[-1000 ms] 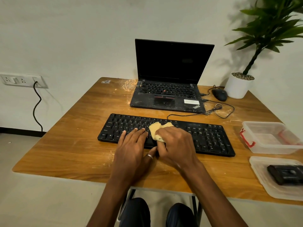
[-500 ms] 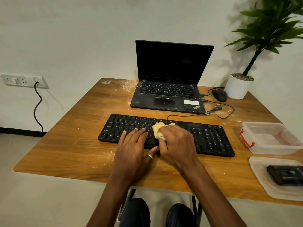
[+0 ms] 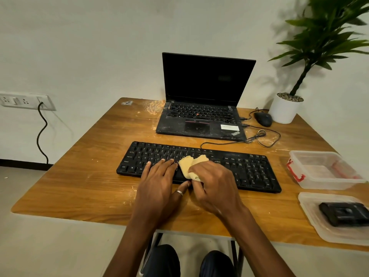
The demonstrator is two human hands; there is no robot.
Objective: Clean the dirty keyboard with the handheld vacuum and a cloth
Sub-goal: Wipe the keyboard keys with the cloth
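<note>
The black keyboard lies across the middle of the table, parallel to its near edge, with pale dust scattered on the wood around it. The left hand rests flat on the keys left of centre, its fingers straight and close together, just as it lay a second ago. Its thumb, which wears a ring, reaches toward the right hand at the keyboard's front edge.

The right hand has its fingers curled round a yellow cloth, bunching it against the keys at the keyboard's middle, just beside the left fingertips. Half a second ago the cloth showed only as a small wad near the upper rows. Now more of it shows, in two lobes, and it reaches down to the keyboard's front edge. The hand itself has barely shifted.

Toward the far edge stands an open laptop, its deck dusty, with more powder smeared on the wood by its left side. A mouse and a white plant pot sit at the far right corner. Along the right edge are a clear plastic box and, nearer, its lid with a flat black device on it.
</note>
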